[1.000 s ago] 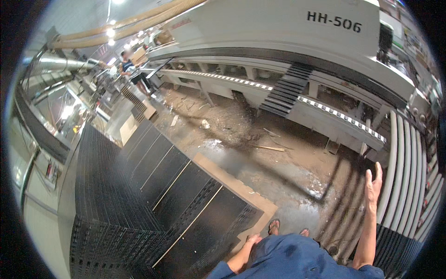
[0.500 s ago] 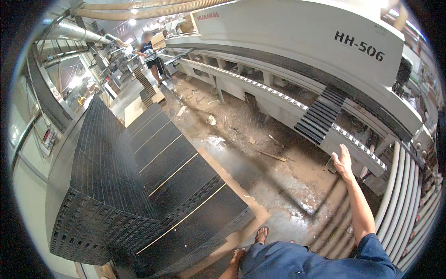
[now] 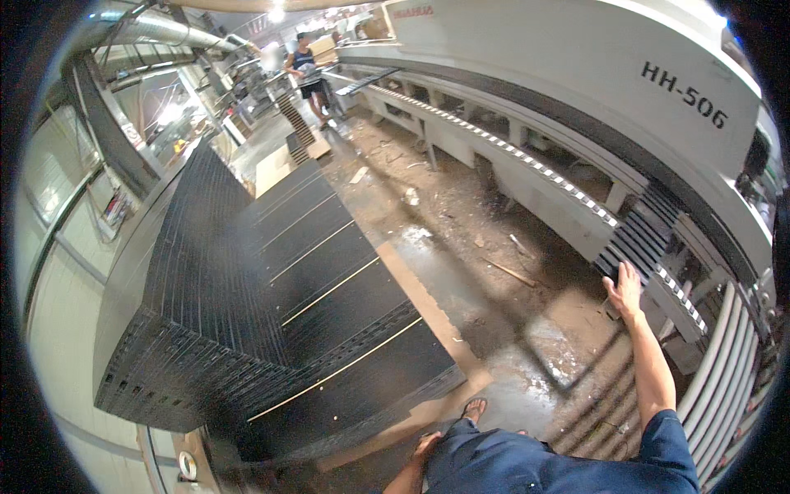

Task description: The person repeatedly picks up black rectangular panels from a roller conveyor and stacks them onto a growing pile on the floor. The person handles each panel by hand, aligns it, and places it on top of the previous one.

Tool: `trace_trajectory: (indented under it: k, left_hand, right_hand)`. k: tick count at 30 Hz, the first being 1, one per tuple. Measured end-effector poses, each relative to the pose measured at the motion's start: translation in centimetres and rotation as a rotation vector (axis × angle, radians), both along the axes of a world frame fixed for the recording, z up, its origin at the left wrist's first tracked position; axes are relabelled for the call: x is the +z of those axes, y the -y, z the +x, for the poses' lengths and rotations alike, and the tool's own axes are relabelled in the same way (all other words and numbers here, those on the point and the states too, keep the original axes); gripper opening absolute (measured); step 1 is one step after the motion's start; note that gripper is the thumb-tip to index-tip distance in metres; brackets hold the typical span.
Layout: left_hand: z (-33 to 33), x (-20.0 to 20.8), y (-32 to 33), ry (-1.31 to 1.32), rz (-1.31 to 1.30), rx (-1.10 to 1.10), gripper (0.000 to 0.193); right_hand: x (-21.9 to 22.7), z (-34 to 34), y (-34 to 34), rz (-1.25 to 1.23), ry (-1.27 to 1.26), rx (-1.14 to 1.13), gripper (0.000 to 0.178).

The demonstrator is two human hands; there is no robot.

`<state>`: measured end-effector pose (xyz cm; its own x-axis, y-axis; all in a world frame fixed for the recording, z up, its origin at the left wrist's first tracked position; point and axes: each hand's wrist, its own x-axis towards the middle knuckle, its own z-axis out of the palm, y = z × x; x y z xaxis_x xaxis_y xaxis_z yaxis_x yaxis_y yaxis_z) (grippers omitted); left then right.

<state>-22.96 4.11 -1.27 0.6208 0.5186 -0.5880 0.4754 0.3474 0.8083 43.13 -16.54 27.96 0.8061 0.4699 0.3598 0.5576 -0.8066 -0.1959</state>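
Note:
A row of narrow black strips [image 3: 638, 233], side by side, lies across the dotted rail [image 3: 535, 165] of a long pale machine. My right hand [image 3: 626, 290] reaches to their near end with fingers stretched and thumb apart. The fingertips overlap the strips' edge; whether they press on it I cannot tell. Down beside my thigh hangs my left hand [image 3: 426, 445], its fingers mostly hidden, with no object visible in it. To the left stands a tall stack of black panels [image 3: 354, 300], some with pale edges.
The pale machine [image 3: 559, 74] runs along the right side. Thick grey pipes [image 3: 716, 354] lie at the lower right. Scraps and dust litter the floor [image 3: 461, 239] between stack and machine. Another person [image 3: 306, 74] stands at the machine's far end.
The black strips have shifted right along the rail, toward my right hand. That hand, apart from them before, now reaches their edge. The view has turned somewhat left.

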Motion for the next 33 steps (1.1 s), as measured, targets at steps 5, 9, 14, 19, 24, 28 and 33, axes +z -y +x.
trace_trajectory:
  k: [5, 9, 14, 19, 24, 28, 33]
  left_hand:
    - [1.4, 1.9, -0.3, -0.096, 0.035, 0.034, 0.038]
    - [4.5, 7.0, 0.0, -0.1, -0.078, 0.091, 0.036]
    - [11.1, 10.1, -1.9, -0.175, -0.162, -0.105, 0.03]
    - [15.6, 10.7, -1.7, -0.417, -0.101, -0.17, 0.03]
    - [20.1, 10.9, -1.5, -0.476, -0.046, -0.296, 0.03]
    - [21.6, 11.3, -1.2, -0.49, -0.025, -0.341, 0.03]
    - [21.7, 11.6, -0.8, -0.508, -0.006, -0.359, 0.03]
  right_hand:
    - [-1.3, -2.2, 3.7, -0.075, 0.089, -0.135, 0.066]
    - [-2.1, -2.5, 7.3, -0.07, -0.022, -0.232, 0.063]
    - [-6.4, 0.1, 15.3, -0.056, -0.141, -0.29, 0.082]
    - [-0.4, -3.5, 16.4, -0.078, -0.021, -0.265, 0.065]
    - [-0.6, -5.6, 22.7, -0.063, 0.041, -0.266, 0.065]
    - [-1.2, -6.8, 26.6, -0.058, 0.094, -0.296, 0.064]
    - [-1.2, -7.8, 30.5, -0.013, 0.025, -0.328, 0.066]
